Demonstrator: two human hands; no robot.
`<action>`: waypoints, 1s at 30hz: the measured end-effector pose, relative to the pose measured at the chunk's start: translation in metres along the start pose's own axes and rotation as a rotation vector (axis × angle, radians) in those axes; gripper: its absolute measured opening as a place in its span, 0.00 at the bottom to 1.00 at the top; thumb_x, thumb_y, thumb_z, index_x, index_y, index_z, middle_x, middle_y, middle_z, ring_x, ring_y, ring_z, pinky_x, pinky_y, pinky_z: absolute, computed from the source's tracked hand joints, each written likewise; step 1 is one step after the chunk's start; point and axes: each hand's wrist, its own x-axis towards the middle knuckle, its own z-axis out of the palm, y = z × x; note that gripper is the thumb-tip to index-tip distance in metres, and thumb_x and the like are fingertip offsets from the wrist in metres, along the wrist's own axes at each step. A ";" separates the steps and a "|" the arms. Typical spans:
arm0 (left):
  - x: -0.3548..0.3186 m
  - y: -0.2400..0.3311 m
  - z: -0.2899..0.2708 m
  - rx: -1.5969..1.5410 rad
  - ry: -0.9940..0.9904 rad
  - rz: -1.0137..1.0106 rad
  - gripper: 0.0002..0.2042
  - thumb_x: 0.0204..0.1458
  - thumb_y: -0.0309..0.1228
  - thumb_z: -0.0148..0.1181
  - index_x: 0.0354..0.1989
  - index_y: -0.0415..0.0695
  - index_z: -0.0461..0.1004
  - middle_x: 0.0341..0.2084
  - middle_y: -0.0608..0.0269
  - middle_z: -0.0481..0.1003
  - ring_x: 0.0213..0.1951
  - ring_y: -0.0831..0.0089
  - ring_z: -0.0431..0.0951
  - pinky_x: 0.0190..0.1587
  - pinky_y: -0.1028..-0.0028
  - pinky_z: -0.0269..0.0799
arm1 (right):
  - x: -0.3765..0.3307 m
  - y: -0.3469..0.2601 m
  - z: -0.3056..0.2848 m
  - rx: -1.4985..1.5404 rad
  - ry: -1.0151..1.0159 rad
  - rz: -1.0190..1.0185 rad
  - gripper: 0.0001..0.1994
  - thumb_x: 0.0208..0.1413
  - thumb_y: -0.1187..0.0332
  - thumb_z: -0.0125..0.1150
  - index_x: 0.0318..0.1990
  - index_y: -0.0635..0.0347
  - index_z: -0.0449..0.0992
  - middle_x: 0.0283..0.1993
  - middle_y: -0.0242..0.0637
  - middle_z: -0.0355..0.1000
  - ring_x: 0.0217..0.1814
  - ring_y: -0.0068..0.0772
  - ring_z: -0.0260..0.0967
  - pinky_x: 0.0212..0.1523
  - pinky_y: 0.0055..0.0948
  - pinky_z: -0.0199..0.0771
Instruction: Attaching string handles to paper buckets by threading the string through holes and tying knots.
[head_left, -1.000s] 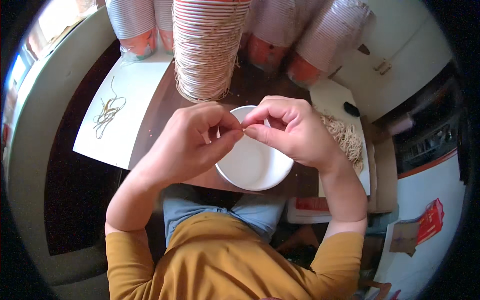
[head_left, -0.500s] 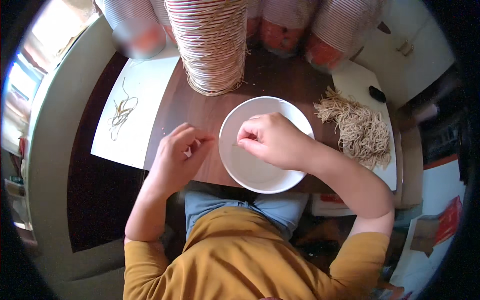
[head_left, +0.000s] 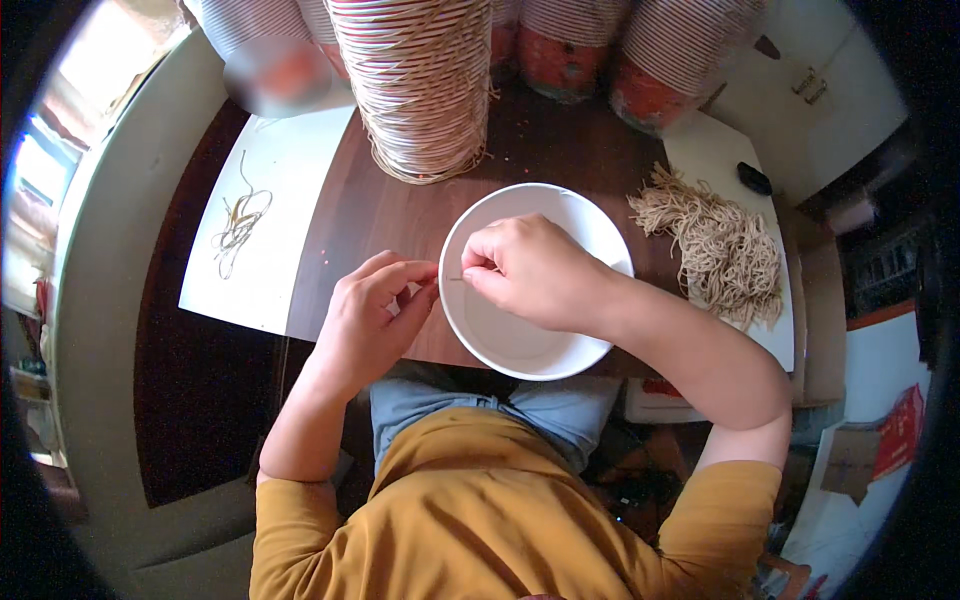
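A round white tub [head_left: 520, 355] stands at the table's near edge, its wide opening facing up. Over the opening my right hand [head_left: 535, 270] is closed in a pinch, and a short end of thin tan string [head_left: 456, 279] pokes out from its fingertips toward the left. My left hand [head_left: 375, 310] is at the tub's left rim, thumb and forefinger pinched together; what lies between them is too small to make out. Only a small gap separates the two hands' fingertips.
A heap of tan strings [head_left: 725, 255] lies on a white board at the right, near a small black object [head_left: 754, 178]. Several loose strings [head_left: 242, 225] rest on the left white sheet [head_left: 270, 290]. Tall stacked tubs [head_left: 425, 90] with strings around them stand behind; more wrapped stacks [head_left: 565, 70] flank them.
My left hand has moved right to the tub's rim, and its fingertips have come together. The right hand has shifted slightly left and away from me, its pinch kept.
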 end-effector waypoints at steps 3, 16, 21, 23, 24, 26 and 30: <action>0.001 0.001 -0.002 0.012 -0.001 0.013 0.07 0.48 0.21 0.61 0.37 0.38 0.77 0.26 0.56 0.74 0.25 0.68 0.76 0.26 0.75 0.71 | 0.002 -0.001 0.001 0.001 0.023 -0.038 0.07 0.51 0.71 0.56 0.31 0.66 0.77 0.27 0.47 0.74 0.29 0.40 0.74 0.32 0.35 0.72; 0.004 0.008 0.004 0.081 0.017 0.022 0.03 0.45 0.22 0.61 0.29 0.38 0.75 0.23 0.54 0.73 0.25 0.62 0.77 0.28 0.70 0.72 | 0.001 -0.006 0.008 0.064 0.030 -0.013 0.07 0.51 0.71 0.58 0.33 0.65 0.78 0.29 0.48 0.75 0.32 0.41 0.75 0.35 0.35 0.73; -0.013 -0.003 -0.012 -0.090 0.066 -0.104 0.02 0.44 0.22 0.56 0.25 0.36 0.71 0.19 0.58 0.70 0.20 0.70 0.71 0.25 0.75 0.66 | -0.040 -0.035 -0.012 -0.068 -0.053 0.020 0.26 0.55 0.47 0.57 0.48 0.64 0.72 0.33 0.49 0.74 0.37 0.47 0.75 0.39 0.38 0.73; -0.021 -0.001 -0.016 -0.190 0.031 -0.160 0.02 0.44 0.21 0.54 0.24 0.35 0.70 0.20 0.59 0.69 0.22 0.73 0.69 0.26 0.76 0.65 | -0.069 -0.046 -0.004 -0.326 0.042 -0.096 0.34 0.48 0.41 0.61 0.47 0.68 0.71 0.33 0.48 0.72 0.34 0.49 0.73 0.37 0.38 0.74; -0.024 0.000 -0.017 -0.263 -0.022 -0.141 0.01 0.44 0.21 0.54 0.24 0.36 0.70 0.21 0.59 0.70 0.24 0.73 0.70 0.28 0.75 0.65 | -0.078 -0.050 0.003 -0.430 0.083 -0.165 0.26 0.49 0.48 0.63 0.39 0.67 0.72 0.30 0.43 0.70 0.31 0.44 0.72 0.33 0.37 0.73; -0.025 0.003 -0.017 -0.363 -0.124 -0.089 0.01 0.45 0.20 0.53 0.25 0.36 0.71 0.26 0.58 0.71 0.31 0.72 0.72 0.33 0.75 0.67 | -0.083 -0.045 0.012 -0.488 0.051 -0.166 0.18 0.48 0.55 0.61 0.34 0.64 0.72 0.29 0.41 0.70 0.31 0.40 0.72 0.32 0.36 0.73; -0.026 0.007 -0.002 -0.439 -0.072 -0.006 0.02 0.47 0.20 0.54 0.29 0.36 0.72 0.34 0.55 0.72 0.34 0.70 0.73 0.36 0.76 0.69 | -0.075 -0.031 0.013 -0.662 0.212 -0.199 0.02 0.42 0.71 0.55 0.25 0.58 0.69 0.28 0.36 0.67 0.30 0.35 0.70 0.31 0.34 0.72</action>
